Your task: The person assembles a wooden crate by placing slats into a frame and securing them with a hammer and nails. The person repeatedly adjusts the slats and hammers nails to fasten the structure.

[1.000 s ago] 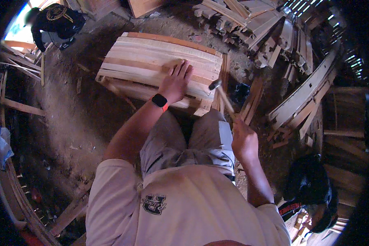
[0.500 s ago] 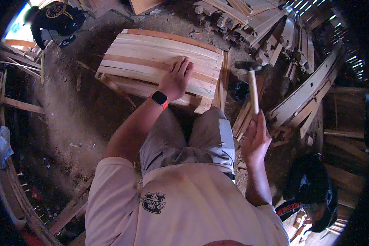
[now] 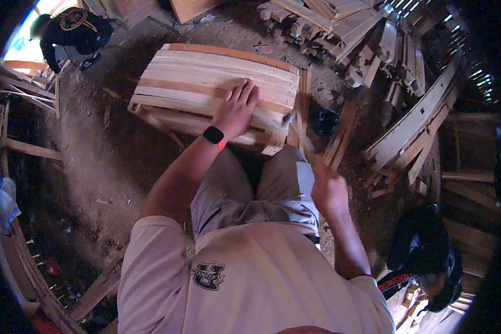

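In front of my knees stands a wooden crate [image 3: 206, 67] with a top of pale slats side by side and one redder slat along its far edge. My left hand [image 3: 237, 109] lies on the slats right of the middle, fingers stretched out, and a dark watch is on that wrist. My right hand [image 3: 329, 190] is closed round the wooden handle of a hammer [image 3: 300, 133]. The hammer is smeared by motion; its head is at the crate's near right corner. Whether it touches the wood, and whether a nail is there, I cannot tell.
Stacked timber [image 3: 328, 28] lies at the far right, and a long panel of boards [image 3: 412, 119] leans nearer. Loose planks [image 3: 339, 136] lie right of the crate. One person [image 3: 75, 33] bends at the far left; another person [image 3: 423, 256] in dark clothing is at the lower right.
My right hand has swung the hammer left and down, from upright beside the crate to the crate's near right corner. My left hand stays on the slats.
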`<state>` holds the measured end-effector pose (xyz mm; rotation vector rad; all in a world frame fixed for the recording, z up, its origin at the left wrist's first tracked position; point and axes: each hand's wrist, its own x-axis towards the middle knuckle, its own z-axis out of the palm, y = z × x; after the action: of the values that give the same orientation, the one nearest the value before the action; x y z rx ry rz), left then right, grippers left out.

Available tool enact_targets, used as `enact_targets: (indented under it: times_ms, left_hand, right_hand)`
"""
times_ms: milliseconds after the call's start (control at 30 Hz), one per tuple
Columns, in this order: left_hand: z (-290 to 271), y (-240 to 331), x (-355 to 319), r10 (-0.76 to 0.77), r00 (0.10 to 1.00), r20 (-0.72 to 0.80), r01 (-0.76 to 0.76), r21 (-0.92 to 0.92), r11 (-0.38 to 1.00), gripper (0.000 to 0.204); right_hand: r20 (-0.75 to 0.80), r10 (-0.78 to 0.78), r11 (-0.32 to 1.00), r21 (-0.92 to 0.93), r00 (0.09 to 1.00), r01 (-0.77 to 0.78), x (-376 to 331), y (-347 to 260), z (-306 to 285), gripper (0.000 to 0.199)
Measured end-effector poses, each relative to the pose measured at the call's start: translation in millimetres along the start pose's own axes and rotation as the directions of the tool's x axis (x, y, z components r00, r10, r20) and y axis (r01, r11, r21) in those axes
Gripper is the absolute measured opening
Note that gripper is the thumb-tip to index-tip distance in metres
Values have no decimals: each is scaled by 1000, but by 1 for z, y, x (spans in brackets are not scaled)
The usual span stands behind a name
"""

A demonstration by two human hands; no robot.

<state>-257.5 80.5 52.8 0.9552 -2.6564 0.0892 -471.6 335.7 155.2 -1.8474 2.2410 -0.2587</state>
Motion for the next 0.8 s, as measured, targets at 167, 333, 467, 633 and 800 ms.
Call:
enact_targets:
  times_ms: [167, 333, 467, 633, 800]
  left_hand:
    - [11, -5, -9, 4, 998, -64, -5, -15, 1000, 67]
    - [5, 2, 2, 3, 1000, -8, -3, 15, 1000, 65]
    - [3, -7, -1, -1, 1000, -19, 2, 54, 999, 64]
    - [3, -3, -1, -12, 999, -38, 11, -35, 999, 67]
    - [2, 0, -4, -15, 1000, -11, 14, -34, 999, 70]
  right_hand:
    - [-375, -90, 987, 90, 923, 133, -4, -5, -14, 35]
    - [-281, -187, 982, -35, 941, 184, -3, 9, 10, 41]
    - [-227, -113, 988, 78, 967, 134, -3, 7, -9, 38]
    - [-519, 137, 937, 345, 844, 60, -7, -8, -5, 41]
    - [-190, -13, 993, 110, 982, 34, 1, 2, -4, 33]
